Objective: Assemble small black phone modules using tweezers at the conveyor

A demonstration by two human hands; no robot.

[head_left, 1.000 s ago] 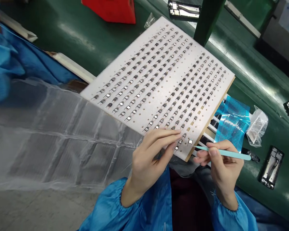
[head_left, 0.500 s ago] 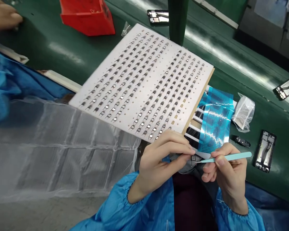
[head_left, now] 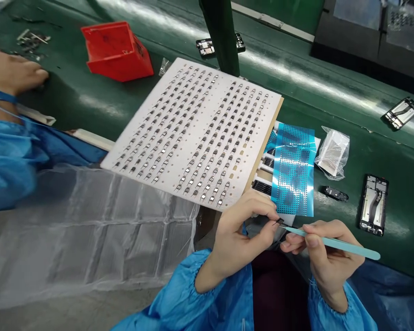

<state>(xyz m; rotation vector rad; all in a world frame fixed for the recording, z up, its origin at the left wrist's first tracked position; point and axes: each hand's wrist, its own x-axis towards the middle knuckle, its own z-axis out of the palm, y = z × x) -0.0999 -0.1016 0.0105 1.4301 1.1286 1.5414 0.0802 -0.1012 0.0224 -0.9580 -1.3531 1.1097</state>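
Note:
My left hand (head_left: 239,234) pinches a tiny dark metal part (head_left: 279,221) between thumb and forefinger, just below the near corner of a white perforated board (head_left: 207,110) filled with rows of the same small parts. My right hand (head_left: 326,257) grips pale teal tweezers (head_left: 334,243), whose tips touch the pinched part. Both hands hover off the near edge of the green belt, above my lap. A blue perforated film sheet (head_left: 293,168) lies just beyond my hands, to the right of the board.
A red bin (head_left: 115,50) stands at the back left. Phone frames (head_left: 372,204) (head_left: 400,112) (head_left: 207,46) lie on the green belt (head_left: 331,96), with a crumpled clear bag (head_left: 333,151). A green post (head_left: 221,37) rises behind the board. Another person's hand (head_left: 14,73) rests far left. Clear plastic sheeting (head_left: 83,230) lies left.
My left hand has lifted a small part off the board's near corner and drawn it toward me. The tweezers followed and now touch it. The view has shifted, showing more of the belt.

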